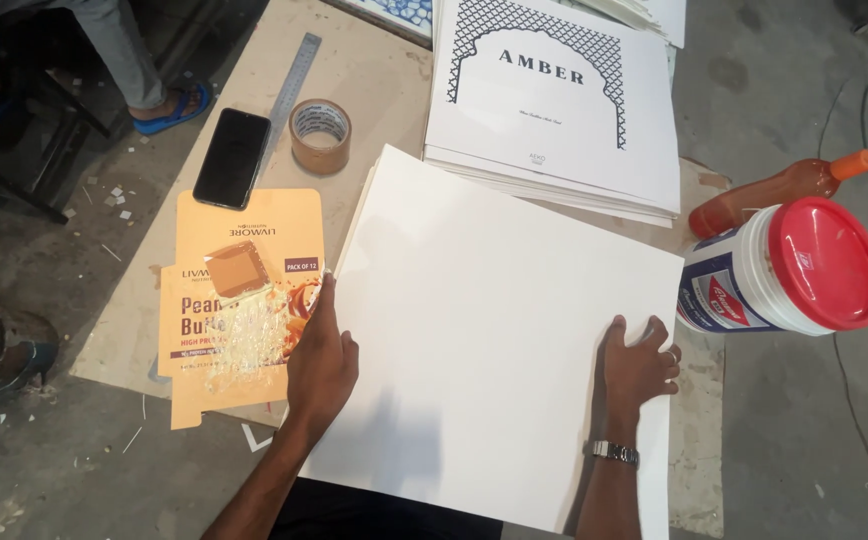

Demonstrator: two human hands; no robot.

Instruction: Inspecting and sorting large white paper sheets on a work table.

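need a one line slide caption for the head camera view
Both hands, left hand and right hand, press flat on a blank white sheet beside a red-lidded tub and a flattened yellow carton.

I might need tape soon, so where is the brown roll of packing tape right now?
In the head view, the brown roll of packing tape sits upper left on the board, between the black phone and the stack of white printed sheets, beside the metal ruler.
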